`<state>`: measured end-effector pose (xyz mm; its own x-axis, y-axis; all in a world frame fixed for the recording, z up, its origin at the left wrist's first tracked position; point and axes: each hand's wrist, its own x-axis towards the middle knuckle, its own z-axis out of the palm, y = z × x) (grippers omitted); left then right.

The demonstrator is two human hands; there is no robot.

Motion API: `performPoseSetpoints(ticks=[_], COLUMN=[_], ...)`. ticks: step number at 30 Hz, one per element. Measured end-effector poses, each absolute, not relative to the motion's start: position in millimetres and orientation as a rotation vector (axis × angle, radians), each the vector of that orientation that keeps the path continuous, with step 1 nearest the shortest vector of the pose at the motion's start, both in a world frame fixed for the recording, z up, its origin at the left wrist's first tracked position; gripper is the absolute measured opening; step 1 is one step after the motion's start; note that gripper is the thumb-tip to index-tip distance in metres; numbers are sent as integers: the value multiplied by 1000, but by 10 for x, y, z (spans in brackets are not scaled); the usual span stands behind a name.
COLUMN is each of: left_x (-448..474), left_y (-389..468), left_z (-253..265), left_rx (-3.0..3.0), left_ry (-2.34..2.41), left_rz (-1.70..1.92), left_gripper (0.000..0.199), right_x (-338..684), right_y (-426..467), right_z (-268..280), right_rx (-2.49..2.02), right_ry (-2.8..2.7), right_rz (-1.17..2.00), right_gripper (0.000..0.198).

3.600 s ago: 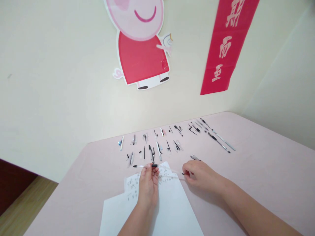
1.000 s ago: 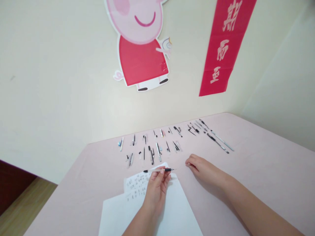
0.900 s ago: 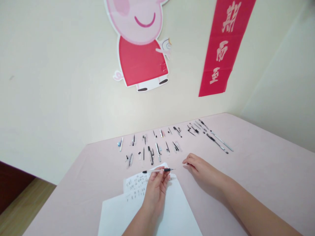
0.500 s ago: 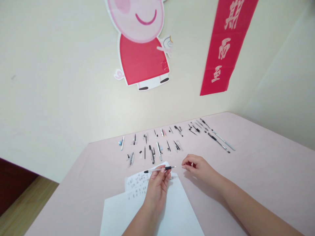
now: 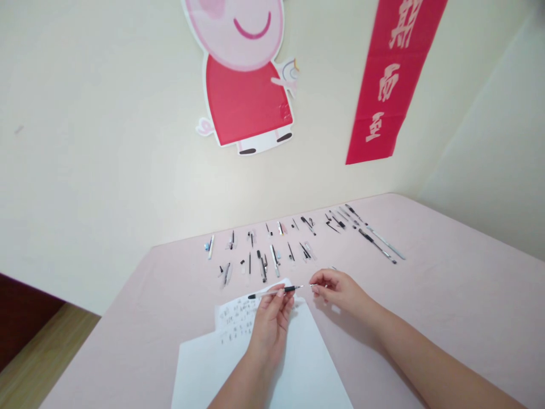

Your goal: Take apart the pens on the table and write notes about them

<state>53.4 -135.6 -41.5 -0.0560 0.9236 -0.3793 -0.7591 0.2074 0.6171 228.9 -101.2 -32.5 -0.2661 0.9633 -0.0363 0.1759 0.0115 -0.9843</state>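
Observation:
My left hand (image 5: 276,312) pinches a gel pen (image 5: 272,292) with a clear barrel and a black grip. The pen lies nearly level over the paper, its bare tip pointing right. Just right of that tip, my right hand (image 5: 336,289) has thumb and fingers closed on a small pale piece (image 5: 313,286), too small to name. A narrow gap separates the piece from the pen's tip. Beneath my left hand lie a handwritten sheet (image 5: 234,312) and a blank white sheet (image 5: 221,369).
Pen parts, such as a dark pen with its cap off (image 5: 261,266) and a white pen (image 5: 211,247), lie in two rows across the pink table (image 5: 128,324). Longer pens (image 5: 377,245) rest at the right. A wall with a cartoon cutout (image 5: 249,102) and red banner (image 5: 387,79) stands behind.
My right hand has moved slightly left, bringing the small piece nearer to the pen's tip. My left hand and the pen have hardly moved.

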Motion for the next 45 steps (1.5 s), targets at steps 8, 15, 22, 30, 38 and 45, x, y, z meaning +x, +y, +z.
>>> performPoseSetpoints(ticks=[8,15,22,30,38,45], left_x=[540,548,555,567,567,566], left_y=[-1357,-1369,-1370,-1393,-1394,-1400], left_z=[-410,-428,-433,-416,-419,-429], left_rx=[265,293,325,373,392,414], left_ry=[853,848,832,821,820,826], left_rz=[1382,1376,1364,1343,1326,1303], left_gripper=[10,12,12,18,21,23], right_x=[2248,2221,2204,2165,2143,2151], right_y=[-1030,-1036,-1044,-1077,-1100,-1110], right_z=[-347,-358,-384,-371,-317,-339], right_rx=[-1190,-1176,-1172,-1162,-1170,-1149], right_ry=[-1548,-1580,-1588,-1575,-1570,-1578], right_rz=[1250,1199,1207,1219,1198,1203], right_gripper=[16,14,14,15,14,14])
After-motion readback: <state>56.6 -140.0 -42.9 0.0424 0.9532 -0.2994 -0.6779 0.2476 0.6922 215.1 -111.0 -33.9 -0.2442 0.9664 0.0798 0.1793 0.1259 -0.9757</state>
